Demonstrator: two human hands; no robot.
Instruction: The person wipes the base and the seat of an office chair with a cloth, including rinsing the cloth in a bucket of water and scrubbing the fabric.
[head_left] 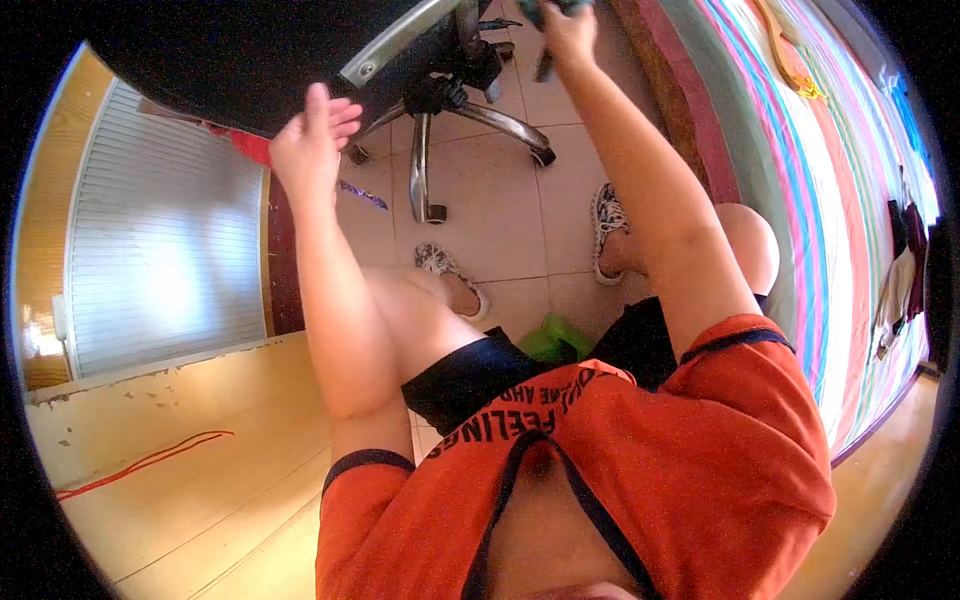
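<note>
Beside the bare end of a silver metal bar [400, 42] on a swivel chair, my left hand [312, 142] is open, its fingers stretched out and holding nothing. The bar has a bolt or hole near that end and runs along a large black panel [220, 50]. At the top edge, my right hand [570, 32] is closed around a dark greenish object [545, 10]; its kind is not clear, and the frame cuts off part of it. Between my hands stands the chair's five-legged base [440, 100] with casters, on the tiled floor.
A bed with a striped sheet [800, 200] lies along the right, with a yellow-ended strap [790, 60] on it. On the left are a ribbed translucent panel [165, 230] and a worn yellow wooden surface [200, 430] with red cord [150, 462]. A green bag [555, 340] lies near my legs.
</note>
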